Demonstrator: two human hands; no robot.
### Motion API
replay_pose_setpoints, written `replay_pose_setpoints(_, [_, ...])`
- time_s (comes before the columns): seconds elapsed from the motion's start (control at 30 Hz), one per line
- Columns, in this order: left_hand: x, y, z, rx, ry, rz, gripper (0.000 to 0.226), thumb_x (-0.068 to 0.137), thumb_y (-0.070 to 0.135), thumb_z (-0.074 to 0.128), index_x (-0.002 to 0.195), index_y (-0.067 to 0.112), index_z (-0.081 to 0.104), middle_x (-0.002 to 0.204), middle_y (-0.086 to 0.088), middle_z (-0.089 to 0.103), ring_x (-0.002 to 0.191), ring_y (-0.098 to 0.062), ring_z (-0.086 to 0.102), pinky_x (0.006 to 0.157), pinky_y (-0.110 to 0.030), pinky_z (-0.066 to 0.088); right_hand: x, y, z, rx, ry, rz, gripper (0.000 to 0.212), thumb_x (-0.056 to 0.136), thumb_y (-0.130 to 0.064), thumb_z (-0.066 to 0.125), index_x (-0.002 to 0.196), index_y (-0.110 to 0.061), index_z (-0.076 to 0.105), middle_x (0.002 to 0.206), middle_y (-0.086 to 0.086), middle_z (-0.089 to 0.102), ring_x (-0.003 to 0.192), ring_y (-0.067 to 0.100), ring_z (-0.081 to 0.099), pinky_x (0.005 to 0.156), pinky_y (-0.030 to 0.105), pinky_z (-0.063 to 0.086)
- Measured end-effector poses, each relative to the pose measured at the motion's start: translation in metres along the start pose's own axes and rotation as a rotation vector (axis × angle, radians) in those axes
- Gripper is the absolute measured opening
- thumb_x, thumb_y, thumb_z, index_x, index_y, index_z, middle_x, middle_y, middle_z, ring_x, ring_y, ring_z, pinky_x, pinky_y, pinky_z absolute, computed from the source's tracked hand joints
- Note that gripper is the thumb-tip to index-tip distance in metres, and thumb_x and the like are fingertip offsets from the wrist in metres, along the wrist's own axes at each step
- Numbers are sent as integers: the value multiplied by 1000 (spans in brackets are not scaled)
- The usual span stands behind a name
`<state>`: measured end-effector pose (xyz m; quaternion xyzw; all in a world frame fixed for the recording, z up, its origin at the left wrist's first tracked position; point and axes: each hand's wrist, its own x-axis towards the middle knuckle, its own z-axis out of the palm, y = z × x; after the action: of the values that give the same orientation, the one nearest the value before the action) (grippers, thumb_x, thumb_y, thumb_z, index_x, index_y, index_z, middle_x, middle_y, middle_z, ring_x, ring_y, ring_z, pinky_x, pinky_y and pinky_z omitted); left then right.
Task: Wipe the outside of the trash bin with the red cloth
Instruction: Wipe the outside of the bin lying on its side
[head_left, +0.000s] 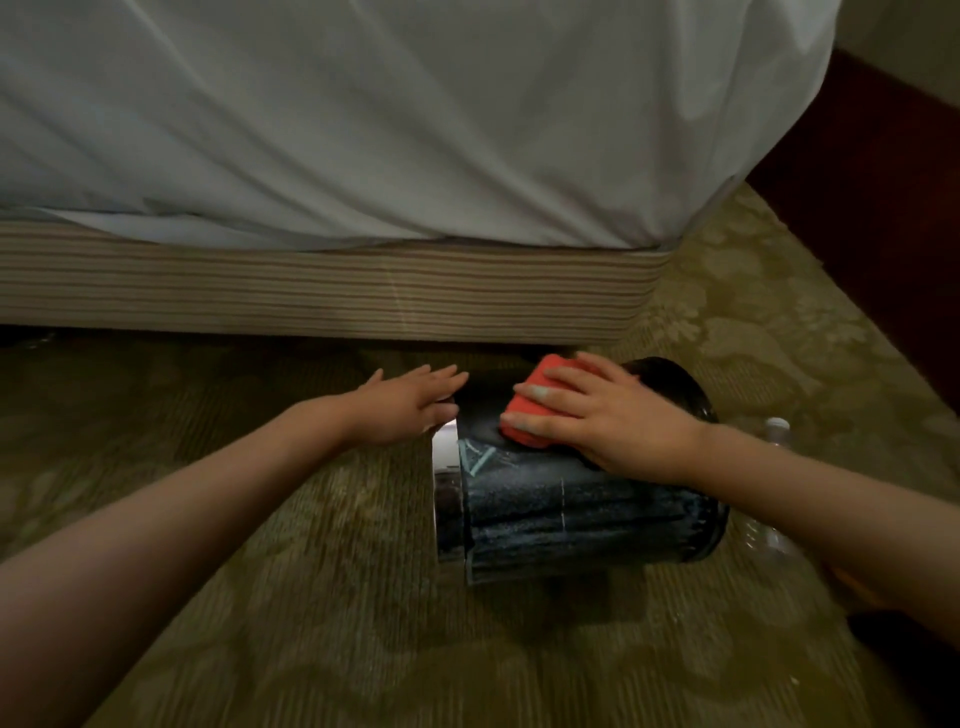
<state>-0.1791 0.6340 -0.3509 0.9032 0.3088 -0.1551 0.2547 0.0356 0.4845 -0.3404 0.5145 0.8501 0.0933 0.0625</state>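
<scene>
Two bare hands are at the trash bin (571, 514), which lies on its side on the carpet (311, 571), near the striped bed base (311, 291). The right hand (613, 421) lies flat with spread fingers on the red cloth (524, 406) and presses it on the upper side of the bin; the hand covers much of the cloth. The left hand (410, 400) is flat with straight fingers, and its fingertips touch the shiny left end of the bin. Pale marks on the dark side are blurred and I cannot read them. The right forearm partly hides a clear bottle (776, 431) just beside the bin. A white sheet (363, 130) hangs over the base. Open carpet lies to the left and in front; dark furniture (883, 234) stands far right.
</scene>
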Motion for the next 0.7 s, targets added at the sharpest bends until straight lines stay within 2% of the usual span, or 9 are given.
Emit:
replay_pose_setpoints(0.17, [-5,5,-1,-14,-1,-14,52,99,40,28,148,33,9,157,12,1,145,-14,-2,112,-55,-5,28,-31,7,100,-18,35,67,88,-23,57,146,-34,27,150,8,32,139,34,23,113,54,13])
replay_pose_setpoints(0.23, [-8,4,-1,-10,-3,-17,52,99,40,29,148,34,10,156,13,2,145,-14,-2,111,-56,-6,2,-15,0,92,-8,18,66,82,-19,64,142,-31,38,144,12,42,135,36,33,110,57,22])
replay_pose_setpoints(0.3, [-9,5,-3,-30,-4,-8,52,99,40,29,147,34,11,156,13,2,144,-15,-3,112,-54,-7,-32,7,-4,63,22,27,70,69,-9,76,133,-24,52,132,15,54,123,39,49,99,60,37])
replay_pose_setpoints(0.4, [-8,6,-6,-34,-10,-4,51,100,38,29,148,32,11,157,11,3,145,-15,-3,113,-55,-7,-58,25,-8,-9,28,71,72,56,-4,85,123,-19,62,122,14,62,109,39,60,88,58,46])
replay_pose_setpoints(0.47, [-9,8,-6,-50,-13,-3,51,100,36,29,148,32,11,157,11,3,145,-15,-2,113,-56,-6,-41,16,-9,-13,90,62,67,58,-6,84,122,-18,63,120,15,63,106,40,61,86,56,47])
replay_pose_setpoints(0.6, [-10,6,-5,-73,-12,-17,52,100,37,30,148,33,11,157,11,2,145,-15,-2,111,-55,-6,25,-25,0,94,140,-9,60,73,-12,75,129,-21,57,128,16,57,117,40,52,96,54,39])
replay_pose_setpoints(0.7, [-9,3,-4,-68,-4,-10,52,99,39,30,147,34,11,157,12,2,145,-15,-2,111,-55,-7,10,-13,0,112,116,13,65,67,-2,77,127,-18,58,127,18,57,119,41,51,97,56,37])
